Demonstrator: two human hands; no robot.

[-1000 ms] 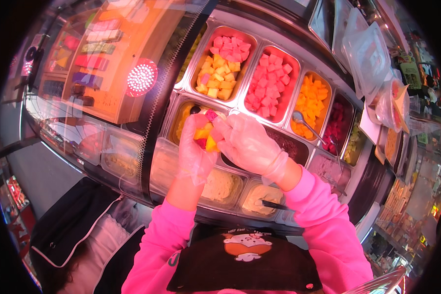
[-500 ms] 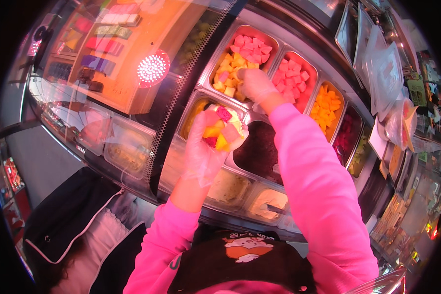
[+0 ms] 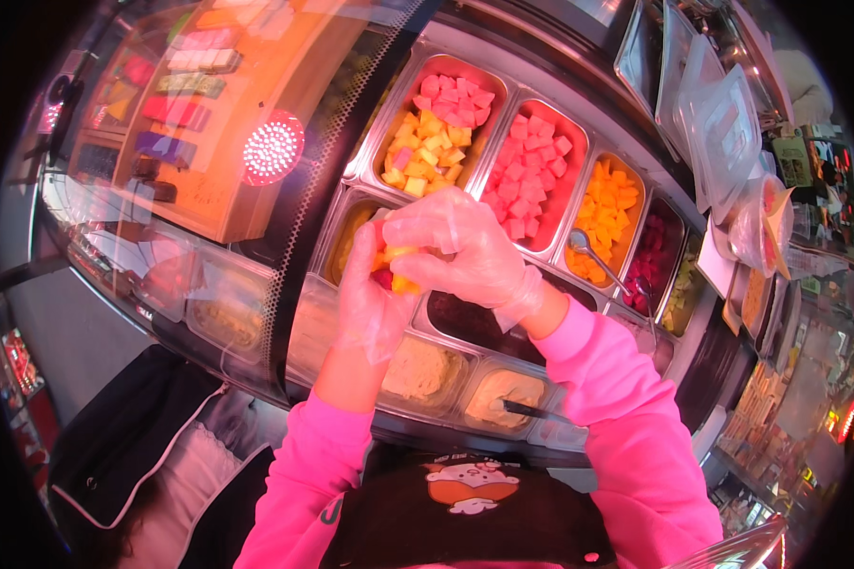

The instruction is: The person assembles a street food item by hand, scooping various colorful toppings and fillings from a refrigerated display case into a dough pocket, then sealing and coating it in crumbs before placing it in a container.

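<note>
Here, left of and nearer than the metal tray (image 3: 562, 211) of pink cubes (image 3: 524, 171), the left hand (image 3: 362, 296), gloved in thin wrinkled plastic, wraps around glossy fruit chunks (image 3: 404, 284), mostly hidden. The gloved right hand (image 3: 460, 251) arches over them, fingers curled; whether it pinches a piece, I cannot tell. Right of the tray, a round-bowled spoon (image 3: 580, 241) lies over blocky orange cubes (image 3: 609, 199).

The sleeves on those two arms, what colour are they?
The sleeves are bright pink; the head view shows it best.
</note>
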